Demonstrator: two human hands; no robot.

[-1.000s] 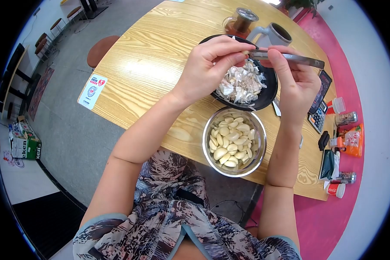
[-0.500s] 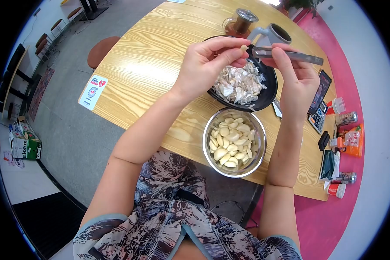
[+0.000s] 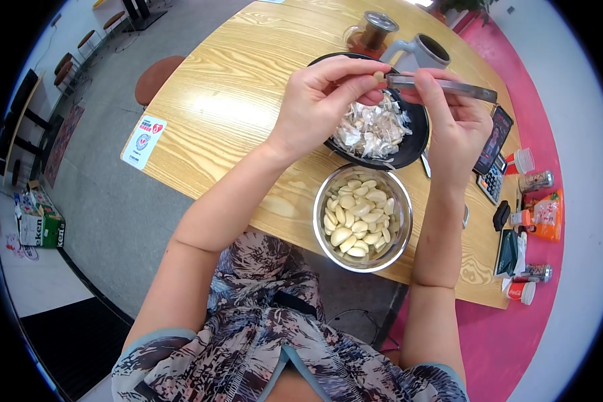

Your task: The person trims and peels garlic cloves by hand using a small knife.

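My left hand (image 3: 318, 100) pinches a small garlic clove (image 3: 380, 76) between thumb and fingertips. A long grey metal tool (image 3: 465, 88) lies in my right hand (image 3: 452, 117), its tip against or very close to the clove; its exact kind does not show. Both hands are above a black pan or bowl (image 3: 419, 137) holding papery garlic skins (image 3: 370, 134). Nearer my body, a shiny metal bowl (image 3: 321, 231) holds many peeled garlic cloves (image 3: 356, 218).
A glass teapot (image 3: 368, 40) and a grey mug (image 3: 419, 53) stand beyond the pan. On the right are a phone (image 3: 494, 137), a calculator (image 3: 492, 181), jars, paper cups and an orange packet (image 3: 548, 218). A sticker (image 3: 144, 142) marks the table's left edge.
The right hand has moved slightly left, bringing the metal tool's tip up to the clove. The left hand has barely moved.
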